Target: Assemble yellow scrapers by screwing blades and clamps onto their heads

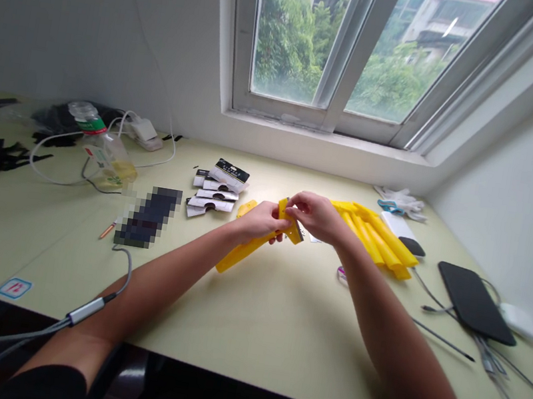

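A yellow scraper (243, 254) with a dark metal blade along its head is held above the table, its handle slanting down to the left. My left hand (262, 220) is closed round it just below the head. My right hand (315, 214) has its fingers closed on the scraper's head beside the blade, and some of its fingertips are hidden. Another yellow piece (246, 208) lies behind my left hand, partly covered. To the right of my right hand is a pile of yellow scraper handles (376, 239).
Black-and-white cardboard sleeves (216, 195) are stacked behind my left hand. Left of them are a pixelated dark phone (148, 218) and a tilted bottle (110, 154). At right lie white gloves (402, 202), a black flat device (475, 302) and cables. A cable adapter (85, 310) hangs over my left forearm.
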Action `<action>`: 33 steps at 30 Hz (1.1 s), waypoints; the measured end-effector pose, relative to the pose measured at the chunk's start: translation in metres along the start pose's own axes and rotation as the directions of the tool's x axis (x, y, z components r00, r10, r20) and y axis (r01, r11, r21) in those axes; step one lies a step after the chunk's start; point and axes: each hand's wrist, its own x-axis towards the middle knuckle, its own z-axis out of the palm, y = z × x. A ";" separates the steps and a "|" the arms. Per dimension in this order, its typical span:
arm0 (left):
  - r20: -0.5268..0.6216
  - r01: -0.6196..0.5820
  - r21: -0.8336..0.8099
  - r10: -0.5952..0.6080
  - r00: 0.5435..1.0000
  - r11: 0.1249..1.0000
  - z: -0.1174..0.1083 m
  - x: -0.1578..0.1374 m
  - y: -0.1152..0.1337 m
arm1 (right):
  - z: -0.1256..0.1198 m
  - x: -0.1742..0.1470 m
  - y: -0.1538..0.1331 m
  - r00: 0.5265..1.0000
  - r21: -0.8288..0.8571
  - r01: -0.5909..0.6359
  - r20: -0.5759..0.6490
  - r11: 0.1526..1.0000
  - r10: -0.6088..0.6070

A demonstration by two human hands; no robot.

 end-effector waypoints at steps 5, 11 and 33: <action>0.008 -0.011 0.006 0.011 1.000 1.000 0.000 0.000 0.000 | 0.005 0.002 0.008 1.000 0.106 -0.015 -0.012 0.994 0.017; 0.037 -0.018 0.041 0.016 0.999 0.999 -0.003 0.001 0.001 | 0.009 0.003 0.014 0.972 0.545 -0.227 0.176 0.807 0.154; 0.179 -0.382 0.891 0.581 0.794 0.246 -0.016 0.002 -0.010 | 0.016 0.007 0.028 0.929 0.813 -0.275 0.087 0.513 0.360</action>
